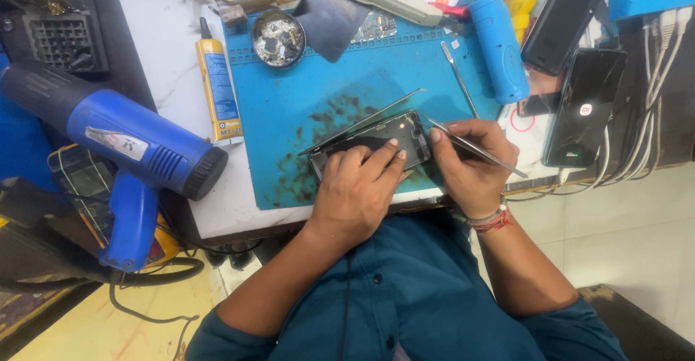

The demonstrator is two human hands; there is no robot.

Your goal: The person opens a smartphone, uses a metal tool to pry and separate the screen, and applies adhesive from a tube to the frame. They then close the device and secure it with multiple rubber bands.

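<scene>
Prying at an opened phone (376, 140) lying on the blue mat (289, 107): left hand (355, 187) presses its frame flat, fingers spread; right hand (470, 162) fingers pinch tweezers (474, 147) at the phone's right end. Lifting the part likely needs a steady, shallow tip.

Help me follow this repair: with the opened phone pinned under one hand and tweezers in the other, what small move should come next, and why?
Probably ease the tweezers tip a little further into the top end of the opened phone. The right hand holds the tip right at that end, the left hand presses the phone flat on the blue mat, and a thin panel is already lifted along its far edge.
</scene>
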